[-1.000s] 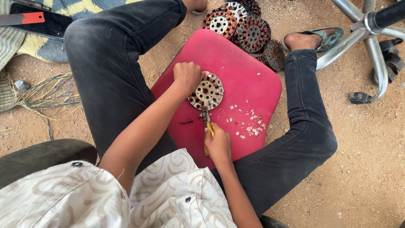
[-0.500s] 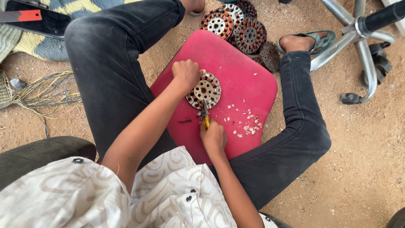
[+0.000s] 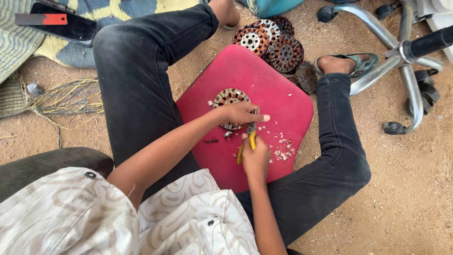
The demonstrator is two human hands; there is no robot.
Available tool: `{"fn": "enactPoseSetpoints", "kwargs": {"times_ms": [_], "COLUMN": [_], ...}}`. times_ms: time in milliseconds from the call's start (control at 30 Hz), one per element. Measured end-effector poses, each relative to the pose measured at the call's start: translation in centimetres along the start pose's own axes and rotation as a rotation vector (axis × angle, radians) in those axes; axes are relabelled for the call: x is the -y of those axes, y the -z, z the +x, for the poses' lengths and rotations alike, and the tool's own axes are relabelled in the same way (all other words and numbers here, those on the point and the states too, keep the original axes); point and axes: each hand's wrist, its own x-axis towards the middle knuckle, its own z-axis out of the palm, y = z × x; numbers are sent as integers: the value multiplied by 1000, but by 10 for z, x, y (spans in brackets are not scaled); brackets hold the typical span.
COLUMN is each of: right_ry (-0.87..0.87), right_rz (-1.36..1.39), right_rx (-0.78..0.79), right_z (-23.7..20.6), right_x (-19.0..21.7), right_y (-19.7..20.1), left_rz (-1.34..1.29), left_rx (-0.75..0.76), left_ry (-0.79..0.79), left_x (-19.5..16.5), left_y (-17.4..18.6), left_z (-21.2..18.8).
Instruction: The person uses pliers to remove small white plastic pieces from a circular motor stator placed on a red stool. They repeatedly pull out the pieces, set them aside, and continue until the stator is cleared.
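Red plastic formed the board (image 3: 273, 85) that lay across the seated person's lap, and a round slotted metal motor core (image 3: 227, 97) rested near its middle. The left hand (image 3: 241, 113) lay flat over the core's near edge, fingers pressed together and stretched toward the board's right edge. The right hand (image 3: 255, 160) was closed around yellow-handled pliers (image 3: 250, 137), whose dark tip met the core just under the left hand. Pale chips (image 3: 282, 150) were scattered toward the board's near right corner. Beyond the far edge, more rusty cores (image 3: 276, 40) sat piled on the sandy ground, with loose wire strands (image 3: 71, 97) well apart at the left.
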Motion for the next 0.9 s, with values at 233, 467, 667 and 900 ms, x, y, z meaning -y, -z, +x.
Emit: {"fn": "enactPoseSetpoints", "kwargs": {"times_ms": [233,467,667,900], "right_ry": [-96,-127,-147,-278], "right_rz": [8,-96,-299,-430], "right_rx": [202,325,109,250], "right_z": [-4,7,9,-4], "right_x": [-31,-37,-21,-11], "right_y": [-12,-41,-11,25], "left_rz": [340,981,954,710], "left_rx": [-571,-648,-587,-296], "left_ry": [73,235,288,503], "left_x": [-2,31,33,30], "left_y": [49,64,60,43], "left_z": [7,-1,-1,-5]}}
